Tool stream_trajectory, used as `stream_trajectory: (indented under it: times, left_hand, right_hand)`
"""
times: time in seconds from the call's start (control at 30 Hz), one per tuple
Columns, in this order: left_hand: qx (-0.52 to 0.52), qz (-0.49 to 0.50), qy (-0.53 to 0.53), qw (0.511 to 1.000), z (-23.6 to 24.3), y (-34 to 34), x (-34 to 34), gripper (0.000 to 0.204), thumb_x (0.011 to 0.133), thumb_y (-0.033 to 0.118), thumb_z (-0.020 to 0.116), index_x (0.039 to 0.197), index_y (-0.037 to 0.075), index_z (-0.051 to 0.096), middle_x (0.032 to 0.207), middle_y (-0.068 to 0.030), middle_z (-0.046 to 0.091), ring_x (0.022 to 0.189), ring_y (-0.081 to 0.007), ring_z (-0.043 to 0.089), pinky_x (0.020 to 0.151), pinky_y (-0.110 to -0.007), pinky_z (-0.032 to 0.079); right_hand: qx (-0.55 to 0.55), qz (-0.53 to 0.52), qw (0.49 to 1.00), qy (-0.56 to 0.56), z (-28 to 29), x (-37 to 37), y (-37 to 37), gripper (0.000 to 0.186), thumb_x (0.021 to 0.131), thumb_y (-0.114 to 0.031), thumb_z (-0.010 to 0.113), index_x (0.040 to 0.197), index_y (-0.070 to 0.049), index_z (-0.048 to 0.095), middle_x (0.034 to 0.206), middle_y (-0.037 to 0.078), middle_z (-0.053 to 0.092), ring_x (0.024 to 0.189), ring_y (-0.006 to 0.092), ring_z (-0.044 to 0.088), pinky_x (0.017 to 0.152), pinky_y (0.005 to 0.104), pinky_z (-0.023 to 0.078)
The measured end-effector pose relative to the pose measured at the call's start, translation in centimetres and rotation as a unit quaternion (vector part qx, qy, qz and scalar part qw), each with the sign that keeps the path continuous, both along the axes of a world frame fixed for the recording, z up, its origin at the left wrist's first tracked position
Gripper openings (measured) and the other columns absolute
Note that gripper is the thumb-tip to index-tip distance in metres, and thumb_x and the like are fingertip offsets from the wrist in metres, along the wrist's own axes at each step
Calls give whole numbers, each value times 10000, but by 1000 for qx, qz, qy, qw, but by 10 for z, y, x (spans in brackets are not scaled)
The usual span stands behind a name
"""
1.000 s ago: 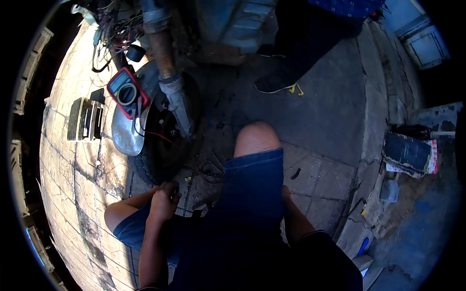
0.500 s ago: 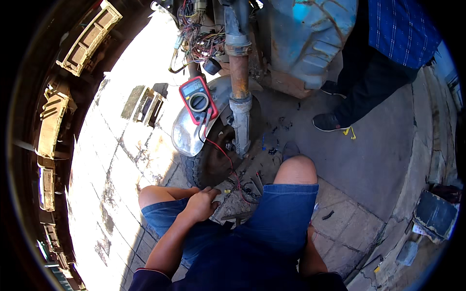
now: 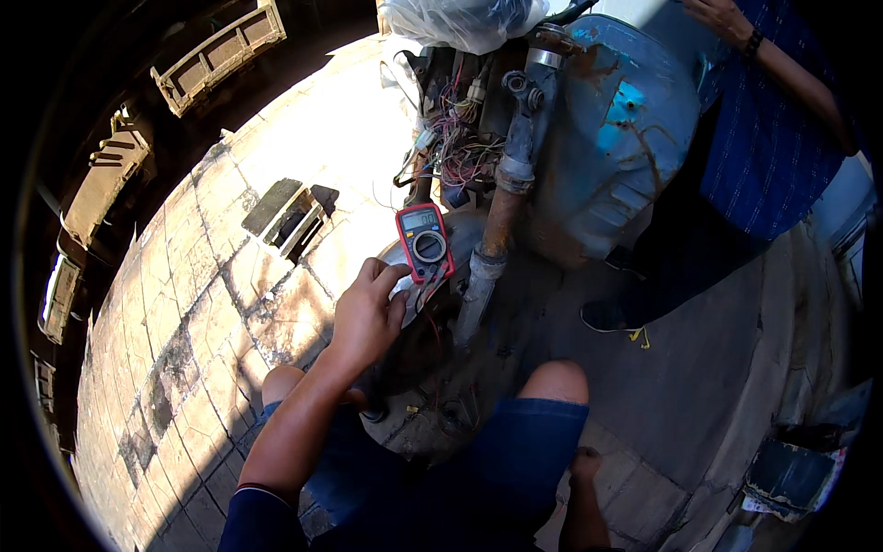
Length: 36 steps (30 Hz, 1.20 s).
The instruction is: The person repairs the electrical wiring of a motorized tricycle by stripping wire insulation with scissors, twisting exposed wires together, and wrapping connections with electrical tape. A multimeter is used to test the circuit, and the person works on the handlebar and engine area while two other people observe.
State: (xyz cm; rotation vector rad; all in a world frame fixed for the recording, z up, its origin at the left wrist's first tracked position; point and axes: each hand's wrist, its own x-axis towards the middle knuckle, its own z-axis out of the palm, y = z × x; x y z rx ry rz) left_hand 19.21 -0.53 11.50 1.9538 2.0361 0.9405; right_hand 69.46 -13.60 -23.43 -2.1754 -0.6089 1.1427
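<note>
A red multimeter (image 3: pixel 426 241) with a round grey dial rests on the shiny front fender (image 3: pixel 410 305) of a stripped motor vehicle. Its leads hang down from the lower end. My left hand (image 3: pixel 366 308) reaches up to the meter's lower left corner, thumb and forefinger apart; whether they touch it I cannot tell. Low beside my right knee, my right hand (image 3: pixel 584 465) is in shadow with its fingers curled; anything inside them is hidden. A rusty fork leg (image 3: pixel 497 225) stands just right of the meter, and a tangle of coloured wires (image 3: pixel 460 138) hangs above it.
Behind the fork is a dented blue body panel (image 3: pixel 612 138). A person (image 3: pixel 763 156) in a blue checked shirt stands at the right. Clear plastic sheeting (image 3: pixel 464 20) covers the top of the vehicle. A dark box (image 3: pixel 789 478) lies at lower right; a slatted piece (image 3: pixel 287 216) lies on the paving.
My left hand has risen from my left knee to the multimeter. The view has tilted upward, showing the plastic sheeting and the other person's arm. My right hand stays low by my knee.
</note>
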Motion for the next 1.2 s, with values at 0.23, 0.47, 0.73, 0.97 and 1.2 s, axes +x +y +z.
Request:
stream_trajectory:
  times: [0.23,0.47,0.73,0.97,1.2]
  left_hand:
    - [-35,-35,186,981,12,54,-5,287,869,80,679,1149,124,724,1125,-177,577,963,-375,670,807,-460,569]
    - [95,-161,-234,954,31,-37,18,155,906,59,682,1049,9,652,1275,-201,542,1166,-342,594,978,-429,493]
    - [139,-212,-266,930,60,-115,18,168,870,44,685,1032,4,668,1298,-216,504,1190,-347,571,1020,-429,464]
    - [135,-222,-249,933,69,-131,9,192,839,31,708,1024,-8,675,1298,-216,470,1172,-337,575,990,-410,507]
    - [132,-242,-253,927,70,-130,13,181,827,26,707,1002,-9,676,1280,-207,478,1144,-318,579,960,-399,511]
  right_hand:
    - [303,-56,939,154,123,-23,77,206,1035,-167,598,1008,12,696,693,21,595,584,91,523,513,238,379]
    - [465,131,874,50,311,-129,107,157,985,-97,646,1036,24,732,824,53,637,651,90,551,568,224,403]
    - [644,472,592,-110,440,-260,94,234,742,38,784,972,5,751,827,96,648,667,196,644,568,302,492]
    - [659,528,511,-163,460,-284,93,232,748,-19,786,975,-11,741,854,86,632,696,247,654,587,351,515]
    - [643,539,505,-201,461,-281,90,216,716,-23,769,916,-27,687,841,85,609,679,260,636,575,359,502]
